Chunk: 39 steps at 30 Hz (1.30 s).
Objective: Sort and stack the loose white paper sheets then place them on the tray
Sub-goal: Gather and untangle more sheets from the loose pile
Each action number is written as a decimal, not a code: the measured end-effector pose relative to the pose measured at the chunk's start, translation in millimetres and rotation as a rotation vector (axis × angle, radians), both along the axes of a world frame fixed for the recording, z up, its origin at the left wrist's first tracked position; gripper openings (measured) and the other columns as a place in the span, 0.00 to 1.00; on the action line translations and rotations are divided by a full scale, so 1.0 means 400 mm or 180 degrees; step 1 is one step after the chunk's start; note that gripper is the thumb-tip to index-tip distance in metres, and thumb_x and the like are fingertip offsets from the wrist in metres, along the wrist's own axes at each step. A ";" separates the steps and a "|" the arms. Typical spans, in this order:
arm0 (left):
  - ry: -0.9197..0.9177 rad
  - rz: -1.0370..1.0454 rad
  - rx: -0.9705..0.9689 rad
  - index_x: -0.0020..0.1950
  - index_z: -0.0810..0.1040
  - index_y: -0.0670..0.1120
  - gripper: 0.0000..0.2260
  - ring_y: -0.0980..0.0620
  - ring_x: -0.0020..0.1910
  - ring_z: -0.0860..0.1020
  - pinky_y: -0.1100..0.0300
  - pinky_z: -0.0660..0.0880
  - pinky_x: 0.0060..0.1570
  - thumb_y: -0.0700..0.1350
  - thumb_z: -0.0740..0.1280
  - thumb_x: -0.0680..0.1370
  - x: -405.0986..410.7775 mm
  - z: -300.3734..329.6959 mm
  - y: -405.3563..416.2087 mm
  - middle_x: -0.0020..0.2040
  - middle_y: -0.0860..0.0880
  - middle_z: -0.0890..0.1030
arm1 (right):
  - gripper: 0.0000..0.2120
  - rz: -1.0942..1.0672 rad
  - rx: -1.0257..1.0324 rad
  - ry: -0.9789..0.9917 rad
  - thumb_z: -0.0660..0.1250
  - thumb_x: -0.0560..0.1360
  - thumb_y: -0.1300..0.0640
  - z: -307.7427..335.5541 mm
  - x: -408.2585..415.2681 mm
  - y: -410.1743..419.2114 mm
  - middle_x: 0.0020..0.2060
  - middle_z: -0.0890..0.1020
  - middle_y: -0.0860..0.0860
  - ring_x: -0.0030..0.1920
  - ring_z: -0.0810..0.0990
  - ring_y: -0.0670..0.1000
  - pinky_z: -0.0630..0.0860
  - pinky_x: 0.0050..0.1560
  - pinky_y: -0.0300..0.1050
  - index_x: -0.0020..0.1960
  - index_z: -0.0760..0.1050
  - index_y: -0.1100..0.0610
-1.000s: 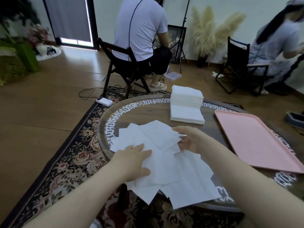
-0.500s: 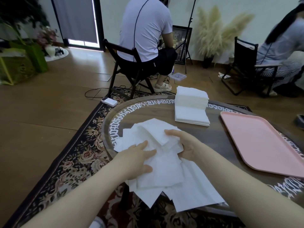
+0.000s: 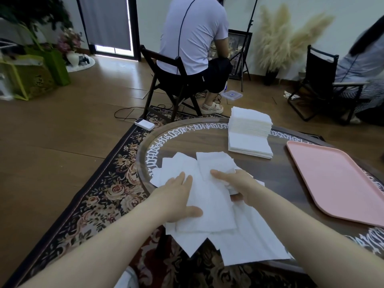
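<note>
Gathered closer now, the loose sheets (image 3: 209, 196) overlap at the near table edge — left hand (image 3: 176, 199) flat on them, right hand (image 3: 233, 185) pinching several. Stacking barely begun; pink tray (image 3: 332, 181), right, bare.

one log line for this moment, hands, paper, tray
left hand: flat on loose sheets | right hand: grip on one sheet's edge | neat stack: on table | pink tray: no paper
</note>
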<state>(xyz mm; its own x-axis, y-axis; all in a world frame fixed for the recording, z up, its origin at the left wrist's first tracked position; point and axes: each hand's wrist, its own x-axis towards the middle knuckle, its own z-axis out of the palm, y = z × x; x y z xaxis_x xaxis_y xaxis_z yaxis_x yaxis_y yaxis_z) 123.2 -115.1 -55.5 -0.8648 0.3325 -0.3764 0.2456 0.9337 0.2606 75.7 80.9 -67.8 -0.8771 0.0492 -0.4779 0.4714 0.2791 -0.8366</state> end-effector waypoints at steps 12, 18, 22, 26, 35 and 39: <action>-0.0089 0.0380 0.0679 0.79 0.37 0.41 0.51 0.47 0.79 0.53 0.48 0.60 0.74 0.69 0.62 0.74 -0.009 -0.008 0.001 0.81 0.45 0.44 | 0.07 -0.0296 -0.0050 0.0841 0.71 0.74 0.65 0.013 0.004 0.004 0.30 0.83 0.46 0.27 0.81 0.43 0.72 0.24 0.34 0.40 0.79 0.56; 0.0128 0.0282 0.0355 0.79 0.49 0.41 0.43 0.50 0.77 0.56 0.49 0.62 0.72 0.69 0.58 0.76 -0.024 -0.036 -0.020 0.78 0.46 0.57 | 0.06 -0.0251 0.0070 0.0663 0.71 0.76 0.62 0.012 0.005 0.025 0.34 0.82 0.49 0.32 0.79 0.48 0.71 0.27 0.37 0.42 0.78 0.55; -0.0028 0.0275 0.0213 0.80 0.43 0.43 0.45 0.51 0.80 0.48 0.51 0.54 0.75 0.70 0.55 0.76 -0.031 -0.038 -0.030 0.81 0.46 0.47 | 0.04 -0.0495 0.0066 0.0653 0.71 0.76 0.62 0.014 0.001 0.064 0.37 0.82 0.52 0.34 0.79 0.51 0.71 0.31 0.40 0.43 0.78 0.57; -0.0060 0.0279 0.0007 0.80 0.37 0.53 0.41 0.48 0.80 0.40 0.46 0.49 0.76 0.71 0.53 0.76 -0.024 -0.042 -0.010 0.81 0.44 0.41 | 0.05 -0.0707 -0.0142 0.0557 0.73 0.74 0.63 0.009 0.011 0.086 0.37 0.83 0.53 0.35 0.80 0.53 0.74 0.31 0.42 0.43 0.78 0.57; 0.0118 0.0268 -0.0444 0.79 0.33 0.44 0.49 0.42 0.78 0.35 0.37 0.42 0.75 0.74 0.53 0.74 -0.005 -0.073 0.030 0.79 0.39 0.34 | 0.07 -0.1212 -0.0292 0.0762 0.73 0.75 0.62 -0.004 0.018 0.100 0.40 0.82 0.51 0.39 0.80 0.52 0.73 0.35 0.43 0.43 0.77 0.54; 0.0158 0.0275 -0.0479 0.79 0.33 0.45 0.48 0.42 0.78 0.34 0.36 0.41 0.75 0.74 0.52 0.74 -0.006 -0.085 0.033 0.79 0.39 0.34 | 0.05 -0.1296 -0.0350 0.0810 0.73 0.75 0.61 0.002 0.021 0.109 0.42 0.82 0.51 0.41 0.80 0.53 0.74 0.36 0.44 0.49 0.78 0.56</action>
